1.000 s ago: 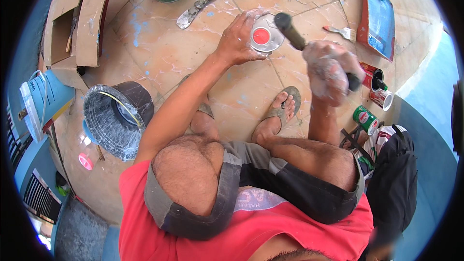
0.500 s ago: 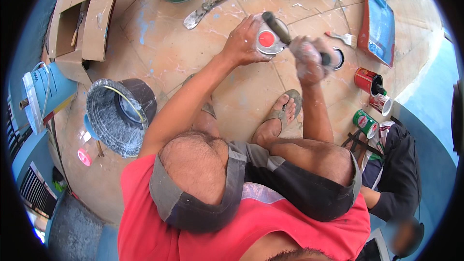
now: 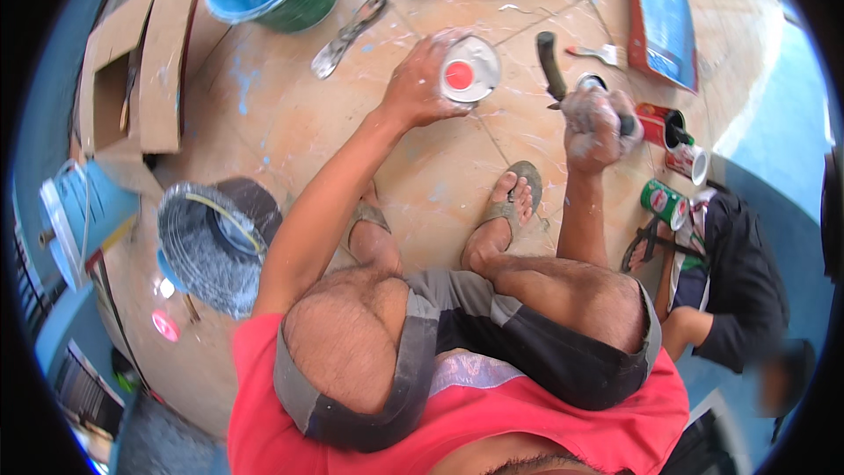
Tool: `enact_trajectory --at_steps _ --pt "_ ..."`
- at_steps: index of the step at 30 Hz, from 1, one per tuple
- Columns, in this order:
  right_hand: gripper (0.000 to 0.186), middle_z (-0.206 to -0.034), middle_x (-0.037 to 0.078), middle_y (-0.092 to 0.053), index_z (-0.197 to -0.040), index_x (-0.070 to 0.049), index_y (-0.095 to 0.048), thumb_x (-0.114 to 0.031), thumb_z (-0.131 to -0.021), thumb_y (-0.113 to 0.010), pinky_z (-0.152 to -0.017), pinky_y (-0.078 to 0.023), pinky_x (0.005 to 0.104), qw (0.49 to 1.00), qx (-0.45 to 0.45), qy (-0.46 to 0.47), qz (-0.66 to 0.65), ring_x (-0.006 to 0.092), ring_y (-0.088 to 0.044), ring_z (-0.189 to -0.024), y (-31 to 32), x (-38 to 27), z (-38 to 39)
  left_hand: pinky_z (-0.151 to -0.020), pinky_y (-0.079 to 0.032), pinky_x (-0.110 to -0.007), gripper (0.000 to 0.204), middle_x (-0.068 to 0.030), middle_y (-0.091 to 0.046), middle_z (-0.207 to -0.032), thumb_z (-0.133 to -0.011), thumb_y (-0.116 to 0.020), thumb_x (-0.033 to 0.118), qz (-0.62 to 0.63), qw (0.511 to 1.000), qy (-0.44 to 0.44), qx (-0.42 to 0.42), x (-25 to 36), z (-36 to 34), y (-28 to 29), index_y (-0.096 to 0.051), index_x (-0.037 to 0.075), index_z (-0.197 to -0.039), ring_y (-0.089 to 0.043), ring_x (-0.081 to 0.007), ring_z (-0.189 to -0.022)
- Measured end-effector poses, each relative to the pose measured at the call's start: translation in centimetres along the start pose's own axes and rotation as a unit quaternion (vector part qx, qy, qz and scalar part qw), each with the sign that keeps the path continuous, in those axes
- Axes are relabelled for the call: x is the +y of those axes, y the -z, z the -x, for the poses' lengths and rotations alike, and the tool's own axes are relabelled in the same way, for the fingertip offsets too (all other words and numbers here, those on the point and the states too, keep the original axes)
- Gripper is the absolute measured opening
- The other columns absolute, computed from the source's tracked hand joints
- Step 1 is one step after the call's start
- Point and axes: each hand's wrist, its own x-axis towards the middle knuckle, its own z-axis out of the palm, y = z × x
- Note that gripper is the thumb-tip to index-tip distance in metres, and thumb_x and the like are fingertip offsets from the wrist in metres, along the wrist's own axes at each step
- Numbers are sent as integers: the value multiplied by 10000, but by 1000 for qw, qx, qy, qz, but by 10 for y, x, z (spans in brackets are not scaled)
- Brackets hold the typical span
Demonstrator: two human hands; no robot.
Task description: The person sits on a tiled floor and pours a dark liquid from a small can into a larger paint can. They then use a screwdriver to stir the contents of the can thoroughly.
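Note:
My left hand (image 3: 424, 79) is wrapped round the side of a small can (image 3: 482, 79), which has a pale silvery top and a red disc in it. My right hand (image 3: 593, 130), smeared with white, is closed on a dark hammer-like tool (image 3: 551, 66). The tool's curved head sticks out towards the can, apart from it, and the handle's black end shows past my fist. Motion blurs the tool, so its exact kind is unclear. Just beyond my right fist stands a small round open container (image 3: 591, 81), partly hidden by it.
A putty knife (image 3: 349, 35) lies beyond my left hand, near a green bucket (image 3: 303, 0). At right are a paintbrush (image 3: 598, 54), a paint tray (image 3: 637, 26) and several cans, including a green one (image 3: 665, 203). A dark bucket (image 3: 255, 202) sits left; another person (image 3: 734, 255) is at lower right.
My right hand has swung the tool rightward, away from the can. My left hand still holds the can, now slightly left in the picture. The whole view has shifted a little.

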Motion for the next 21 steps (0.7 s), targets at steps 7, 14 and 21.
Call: enact_trajectory --at_steps 7,14,21 --pt "370 -641 23 -463 -745 -74 -411 -13 -1044 -621 -519 -329 333 997 63 -26 29 120 -409 -548 15 -1 31 -1246 -489 -484 1328 -220 -569 -1605 -589 -1095 338 178 978 77 76 -3 17 -17 -371 50 -1664 -579 -401 -1483" --pt "386 -663 20 -418 -750 -64 -381 12 -1046 -618 -521 -300 345 990 -38 6 -139 122 -372 -574 -56 11 -13 -1215 -499 -495 1237 -196 -603 -1531 -590 -1078 366 137 984 91 71 -7 15 -27 -446 44 -1603 -607 -398 -1423" --pt "417 -643 25 -520 -705 -52 -438 -31 -1027 -702 -534 -375 310 998 -52 -2 -36 86 -441 -591 -103 36 -45 -1237 -475 -503 1174 -169 -607 -1529 -588 -1062 347 88 991 67 76 -6 17 -22 -508 60 -1582 -570 -398 -1451"
